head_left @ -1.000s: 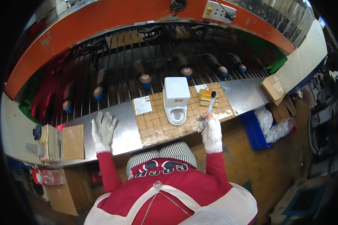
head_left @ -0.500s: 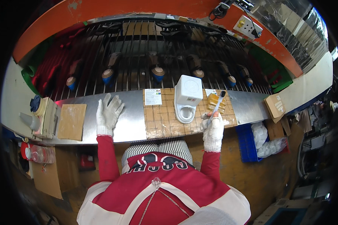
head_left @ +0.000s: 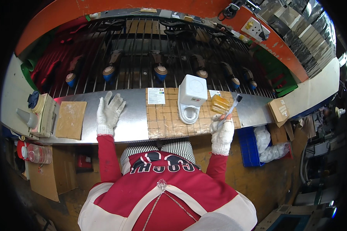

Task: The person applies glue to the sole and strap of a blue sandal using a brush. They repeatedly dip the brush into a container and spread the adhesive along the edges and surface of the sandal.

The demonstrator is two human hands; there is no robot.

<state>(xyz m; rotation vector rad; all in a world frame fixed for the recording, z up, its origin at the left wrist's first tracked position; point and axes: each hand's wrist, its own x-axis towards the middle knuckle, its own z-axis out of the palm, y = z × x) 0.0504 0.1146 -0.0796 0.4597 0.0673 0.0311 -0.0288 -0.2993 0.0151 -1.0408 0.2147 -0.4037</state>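
My left hand [head_left: 110, 111], in a white knit glove, lies flat on the metal ledge [head_left: 134, 115] with its fingers spread and holds nothing. In a white glove with some bare fingertips showing, my right hand [head_left: 222, 134] grips a toothbrush [head_left: 231, 109]. The brush has a pale handle and a dark-bristled head, tilted up and to the right. Left of that hand, on a cardboard sheet [head_left: 162, 122], stands a white plastic dispenser [head_left: 193, 90] with a round cup at its front. A yellowish block [head_left: 221, 104] lies just beyond the right hand.
Beyond the ledge, several shoes [head_left: 160, 70] with blue parts rest on a rack of metal bars [head_left: 138, 77]. A tan board [head_left: 71, 120] is at the left. At the right are a small carton [head_left: 278, 110] and a blue crate [head_left: 250, 148] with white plastic bags.
My right hand and the toothbrush have shifted slightly right, and the brush leans further right. My left hand stays spread on the ledge. The whole view has shifted a little.
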